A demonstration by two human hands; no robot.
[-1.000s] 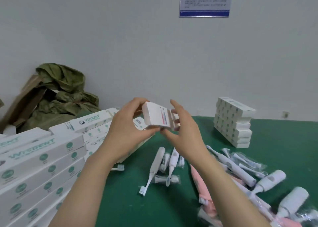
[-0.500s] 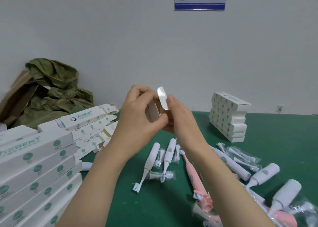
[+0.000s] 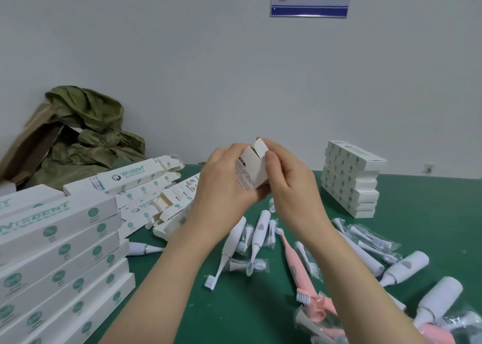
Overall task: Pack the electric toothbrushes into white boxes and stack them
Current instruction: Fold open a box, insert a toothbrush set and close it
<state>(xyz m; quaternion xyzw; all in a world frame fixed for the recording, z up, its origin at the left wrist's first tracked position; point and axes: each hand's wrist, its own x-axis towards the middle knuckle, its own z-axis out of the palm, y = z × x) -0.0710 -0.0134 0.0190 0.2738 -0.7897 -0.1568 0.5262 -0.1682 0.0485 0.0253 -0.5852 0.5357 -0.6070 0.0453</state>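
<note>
Step in hand: we judge this to be work on one end of a white box (image 3: 251, 173), which we hold up above the green tabletop (image 3: 182, 309). We cannot tell whether the end is being closed or opened.
Left hand: our left hand (image 3: 229, 184) grips the body of the box, with the fingers curled round its far side.
Right hand: our right hand (image 3: 292, 187) pinches the end flap (image 3: 260, 145) between thumb and forefinger. The flap stands up and is not tucked in.
Contents: these are hidden, so we cannot say whether a brush is inside.
Toothbrushes: they lie loose on the tabletop below our hands. A white toothbrush (image 3: 232, 242) is under the left wrist and a pink toothbrush (image 3: 294, 263) is beside the right forearm. More lie in clear wrappers further right.
Stacks: closed boxes are piled in the far stack (image 3: 352, 179) to the right, apart from our hands. A larger left stack (image 3: 60, 252) sits at the near left, with open boxes (image 3: 167, 208) lying beside it.
Next move: if the box is filled, we need to fold the flap over and tuck its tongue in while the left hand steadies the body, then put the box on a stack. If it is empty, we need to pick up a brush first.
</note>
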